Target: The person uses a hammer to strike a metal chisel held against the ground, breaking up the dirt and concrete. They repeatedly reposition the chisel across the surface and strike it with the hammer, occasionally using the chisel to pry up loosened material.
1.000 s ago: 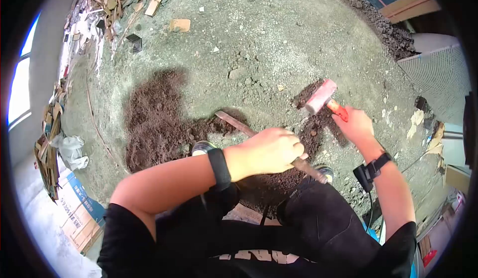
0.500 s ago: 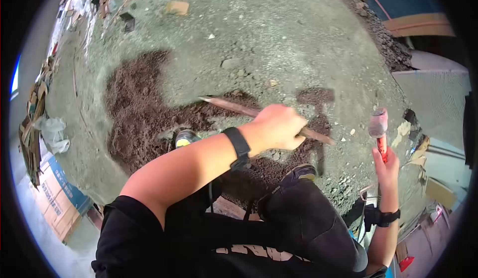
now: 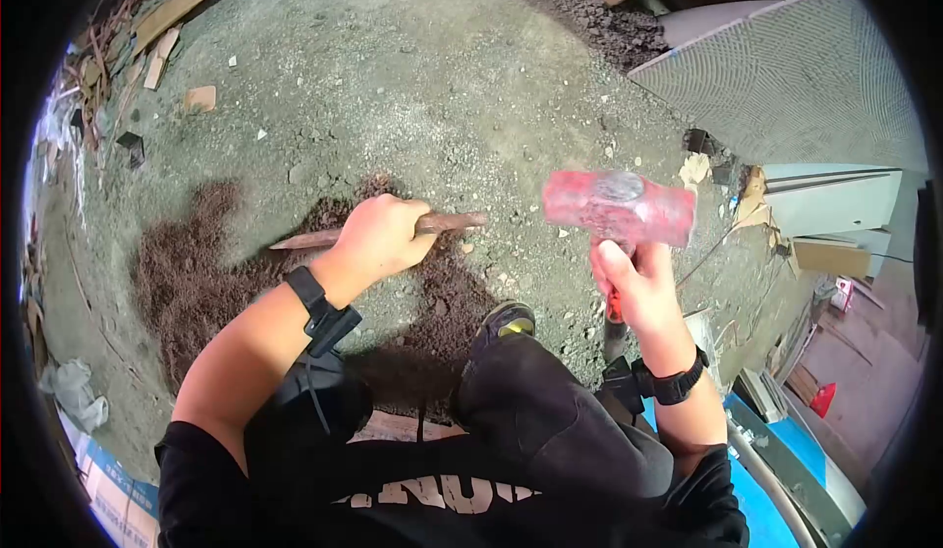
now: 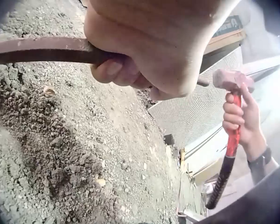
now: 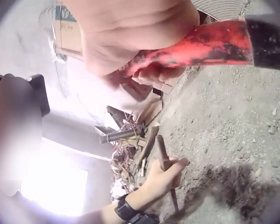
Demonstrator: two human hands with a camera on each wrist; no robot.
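Note:
My left hand [image 3: 383, 237] grips a long metal chisel [image 3: 452, 222] around its shaft. The chisel slants over dark loose soil, its tapered end pointing left and its struck end sticking out past the thumb side. My right hand [image 3: 637, 283] holds a sledgehammer [image 3: 619, 204] high on its handle, just under the worn red head. In the left wrist view, the red handle [image 4: 233, 140] runs down to a black grip below the fist. The hammer is raised to the right of the chisel, well apart from it.
Dark soil [image 3: 196, 273] is heaped on the gravelly ground around my shoes. A ridged grey panel [image 3: 786, 77] leans at the upper right, with boards [image 3: 830, 258] below it. Wood scraps [image 3: 162, 57] lie at the upper left, and a plastic bag [image 3: 74, 394] at the lower left.
My right hand has lifted the hammer from low over the soil, out to the right and up towards the head camera. The left hand still grips the chisel. The head view has shifted right.

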